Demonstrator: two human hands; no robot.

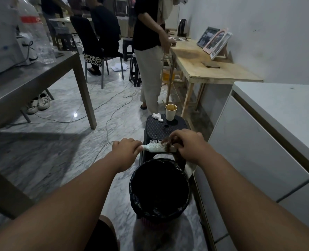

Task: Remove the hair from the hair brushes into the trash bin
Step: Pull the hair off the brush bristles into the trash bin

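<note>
A white hair brush (154, 147) is held level above the far rim of the trash bin (182, 205), bristles facing up. My left hand (125, 151) grips its handle. My right hand (188, 144) pinches a clump of brown hair (167, 144) caught in the bristles at the brush's far end; some strands hang down below the brush. The bin is round, lined with a black bag, and stands on the floor just under my hands.
A black plastic stool (157, 129) behind the bin carries a paper cup (171, 112) and a crumpled tissue (157, 116). A white cabinet (258, 151) runs along the right. A person (148, 51) stands by a wooden table (210, 67). A grey table (32, 78) and floor cables are on the left.
</note>
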